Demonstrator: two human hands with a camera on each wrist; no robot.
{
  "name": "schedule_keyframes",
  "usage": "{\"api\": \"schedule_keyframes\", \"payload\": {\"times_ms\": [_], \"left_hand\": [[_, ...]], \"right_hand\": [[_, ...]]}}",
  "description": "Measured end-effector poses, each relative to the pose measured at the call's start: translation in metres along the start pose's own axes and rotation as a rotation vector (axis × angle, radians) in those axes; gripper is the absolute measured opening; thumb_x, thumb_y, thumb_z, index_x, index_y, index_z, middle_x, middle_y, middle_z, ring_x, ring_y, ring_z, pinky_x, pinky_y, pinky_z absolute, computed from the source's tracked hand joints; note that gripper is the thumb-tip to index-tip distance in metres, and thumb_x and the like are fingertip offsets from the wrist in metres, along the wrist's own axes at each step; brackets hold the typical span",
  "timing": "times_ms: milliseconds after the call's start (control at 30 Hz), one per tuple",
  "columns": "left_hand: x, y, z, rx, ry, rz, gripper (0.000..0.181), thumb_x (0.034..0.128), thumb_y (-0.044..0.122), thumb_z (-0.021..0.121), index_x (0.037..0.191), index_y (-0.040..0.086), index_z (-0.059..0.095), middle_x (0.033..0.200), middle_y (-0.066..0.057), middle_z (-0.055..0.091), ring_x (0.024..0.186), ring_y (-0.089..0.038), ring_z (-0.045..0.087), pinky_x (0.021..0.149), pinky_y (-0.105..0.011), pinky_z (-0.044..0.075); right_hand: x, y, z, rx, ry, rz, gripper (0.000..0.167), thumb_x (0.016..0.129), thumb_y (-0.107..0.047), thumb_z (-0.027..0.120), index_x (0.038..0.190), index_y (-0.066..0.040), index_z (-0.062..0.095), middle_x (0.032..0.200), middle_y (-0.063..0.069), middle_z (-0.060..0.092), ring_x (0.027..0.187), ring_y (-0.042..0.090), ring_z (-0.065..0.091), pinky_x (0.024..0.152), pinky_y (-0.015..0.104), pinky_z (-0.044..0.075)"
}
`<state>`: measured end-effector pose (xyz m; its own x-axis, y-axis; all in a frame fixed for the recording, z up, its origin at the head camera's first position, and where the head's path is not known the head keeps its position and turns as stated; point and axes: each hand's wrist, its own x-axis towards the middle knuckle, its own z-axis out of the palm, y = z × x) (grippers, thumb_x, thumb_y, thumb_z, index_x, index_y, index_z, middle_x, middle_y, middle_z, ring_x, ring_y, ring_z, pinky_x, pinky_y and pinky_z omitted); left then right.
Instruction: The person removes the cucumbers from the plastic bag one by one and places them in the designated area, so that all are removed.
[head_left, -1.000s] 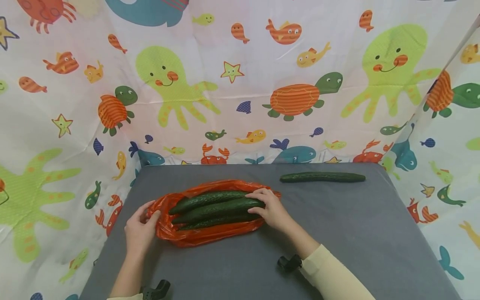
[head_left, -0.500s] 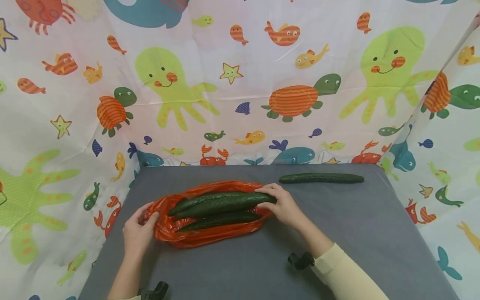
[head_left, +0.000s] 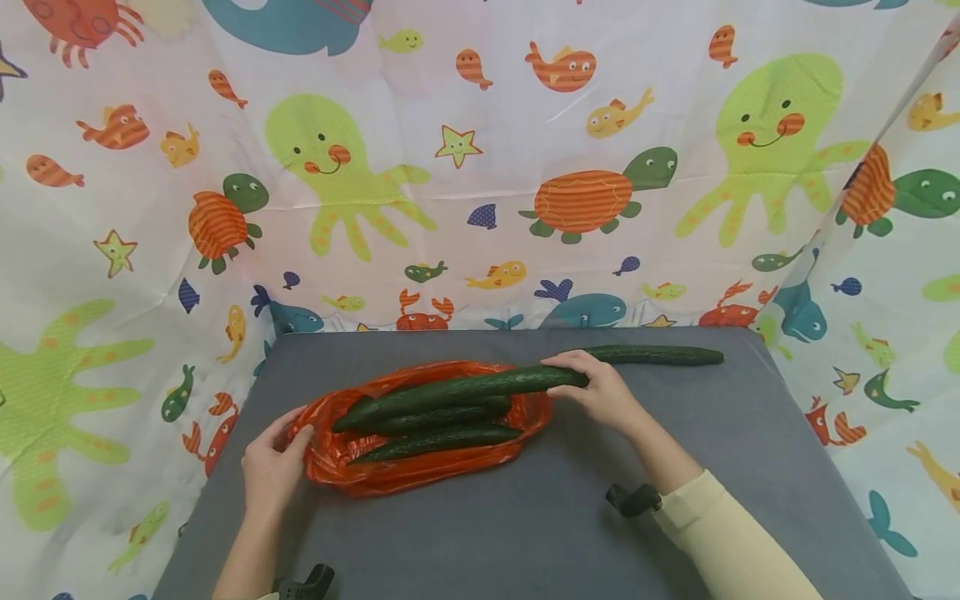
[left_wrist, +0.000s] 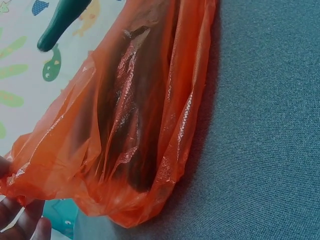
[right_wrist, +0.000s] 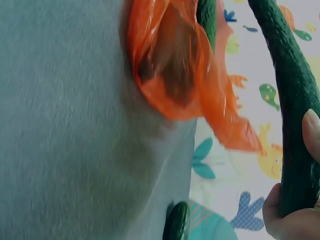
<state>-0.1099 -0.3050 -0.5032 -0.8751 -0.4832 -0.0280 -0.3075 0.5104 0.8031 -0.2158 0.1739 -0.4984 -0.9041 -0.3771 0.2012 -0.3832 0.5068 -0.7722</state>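
An orange plastic bag (head_left: pixel 420 483) lies on the table with its top spread, two cucumbers (head_left: pixel 442 440) visible inside. My left hand (head_left: pixel 272 467) pinches the bag's left end; in the left wrist view its fingers (left_wrist: pixel 25 220) hold the orange film (left_wrist: pixel 65 165). My right hand (head_left: pixel 600 390) grips the right end of another cucumber (head_left: pixel 472 387), which slants up over the bag with its left end still within the opening. The right wrist view shows this cucumber (right_wrist: pixel 295 100) between thumb and fingers of the right hand (right_wrist: pixel 295 220), raised beside the bag (right_wrist: pixel 170 100).
A single cucumber (head_left: pixel 660 356) lies near the back edge of the grey table (head_left: pixel 480 550), behind and to the right of the right hand. A curtain (head_left: pixel 480 183) printed with sea animals stands behind and along both sides.
The right hand has taken hold of one cucumber and moved right, drawing it partly out over the bag's right rim. The left hand has stayed at the bag's left end.
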Motion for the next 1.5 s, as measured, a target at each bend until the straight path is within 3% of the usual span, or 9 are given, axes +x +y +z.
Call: {"api": "schedule_keyframes", "payload": {"times_ms": [400, 800, 900, 933, 1033, 1100, 1133, 1233, 1500], "left_hand": [[-0.002, -0.001, -0.006, -0.004, -0.006, -0.036, 0.043, 0.0981, 0.047, 0.062, 0.136, 0.027, 0.065, 0.122, -0.009, 0.07, 0.099, -0.015, 0.059, 0.066, -0.014, 0.05], [0.0, -0.003, -0.004, 0.033, 0.019, 0.02, 0.042, 0.0981, 0.046, 0.062, 0.134, 0.025, 0.067, 0.12, -0.011, 0.072, 0.096, -0.014, 0.06, 0.064, -0.016, 0.048], [0.0, -0.004, -0.004, 0.028, 0.007, 0.01, 0.043, 0.0981, 0.047, 0.062, 0.135, 0.025, 0.066, 0.123, -0.011, 0.071, 0.1, -0.017, 0.06, 0.064, -0.017, 0.049], [0.0, -0.004, -0.004, 0.026, 0.005, 0.005, 0.043, 0.0983, 0.047, 0.062, 0.135, 0.026, 0.066, 0.124, -0.011, 0.071, 0.103, -0.019, 0.06, 0.064, -0.016, 0.048], [0.0, -0.005, -0.004, 0.023, 0.005, -0.002, 0.043, 0.0987, 0.047, 0.061, 0.136, 0.026, 0.065, 0.123, -0.011, 0.071, 0.105, -0.021, 0.061, 0.063, -0.016, 0.049], [0.0, -0.006, -0.004, 0.025, 0.008, 0.0, 0.043, 0.0989, 0.047, 0.061, 0.136, 0.025, 0.065, 0.122, -0.011, 0.071, 0.104, -0.021, 0.061, 0.063, -0.016, 0.049], [0.0, -0.006, -0.004, 0.03, 0.009, 0.001, 0.043, 0.0989, 0.047, 0.061, 0.136, 0.026, 0.065, 0.121, -0.011, 0.071, 0.102, -0.02, 0.061, 0.063, -0.017, 0.049], [0.001, -0.006, -0.004, 0.032, 0.009, -0.001, 0.043, 0.0987, 0.047, 0.061, 0.136, 0.025, 0.066, 0.12, -0.011, 0.072, 0.099, -0.018, 0.06, 0.063, -0.018, 0.05], [0.002, -0.005, -0.003, 0.028, 0.008, -0.004, 0.043, 0.0991, 0.046, 0.061, 0.136, 0.024, 0.065, 0.12, -0.012, 0.072, 0.097, -0.017, 0.061, 0.063, -0.017, 0.05]], "right_hand": [[-0.011, 0.029, -0.039, -0.004, -0.007, 0.025, 0.046, 0.089, -0.026, 0.078, 0.133, -0.022, 0.066, 0.138, 0.003, 0.06, 0.13, 0.031, 0.054, 0.103, 0.059, 0.043], [-0.037, 0.062, -0.081, -0.054, 0.019, 0.145, 0.049, 0.09, -0.036, 0.076, 0.136, -0.023, 0.064, 0.141, 0.007, 0.058, 0.138, 0.035, 0.046, 0.102, 0.063, 0.041], [-0.046, 0.072, -0.09, -0.081, 0.018, 0.185, 0.049, 0.091, -0.038, 0.075, 0.137, -0.026, 0.062, 0.143, 0.006, 0.057, 0.13, 0.03, 0.05, 0.093, 0.048, 0.049], [-0.049, 0.076, -0.093, -0.086, 0.016, 0.196, 0.049, 0.092, -0.037, 0.074, 0.138, -0.025, 0.062, 0.143, 0.006, 0.057, 0.117, 0.029, 0.056, 0.085, 0.043, 0.051], [-0.057, 0.087, -0.103, -0.117, 0.032, 0.238, 0.05, 0.092, -0.039, 0.074, 0.139, -0.027, 0.061, 0.144, 0.006, 0.056, 0.106, 0.019, 0.052, 0.071, 0.031, 0.045], [-0.063, 0.095, -0.111, -0.123, 0.047, 0.264, 0.051, 0.092, -0.041, 0.074, 0.139, -0.027, 0.061, 0.142, 0.008, 0.056, 0.102, 0.016, 0.052, 0.069, 0.03, 0.045], [-0.066, 0.099, -0.115, -0.117, 0.054, 0.278, 0.052, 0.091, -0.041, 0.074, 0.139, -0.026, 0.061, 0.139, 0.009, 0.056, 0.09, 0.016, 0.052, 0.064, 0.03, 0.044], [-0.075, 0.11, -0.127, -0.127, 0.073, 0.31, 0.052, 0.091, -0.042, 0.074, 0.139, -0.024, 0.061, 0.134, 0.013, 0.056, 0.088, 0.018, 0.05, 0.063, 0.031, 0.042], [-0.091, 0.139, -0.149, -0.154, 0.053, 0.408, 0.06, 0.091, -0.049, 0.072, 0.141, -0.018, 0.058, 0.143, 0.024, 0.051, 0.121, 0.038, 0.044, 0.082, 0.044, 0.04]]}}
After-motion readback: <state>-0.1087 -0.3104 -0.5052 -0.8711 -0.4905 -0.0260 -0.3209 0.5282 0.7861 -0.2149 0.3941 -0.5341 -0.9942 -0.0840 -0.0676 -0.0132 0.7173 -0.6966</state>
